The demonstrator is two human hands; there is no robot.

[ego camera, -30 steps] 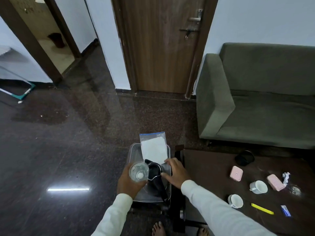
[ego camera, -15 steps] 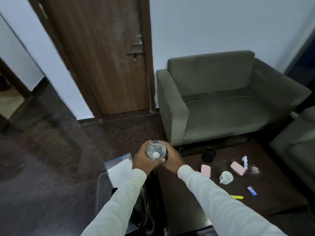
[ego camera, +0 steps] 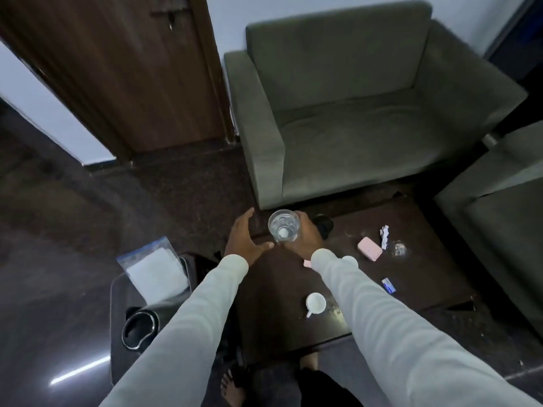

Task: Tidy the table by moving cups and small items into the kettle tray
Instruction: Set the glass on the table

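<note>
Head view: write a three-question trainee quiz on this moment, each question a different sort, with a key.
1. True or false: the left hand holds the clear glass.
2. Multiple choice: where is the white cup? A) on the dark table B) in the kettle tray C) on the sofa
3. Fill in: leaning at the far end of the tray, beyond the kettle, is a clear zip ____.

Key: 1. False; the right hand has its grip on the glass, the left is open beside it. 2. A. 3. Bag.
</note>
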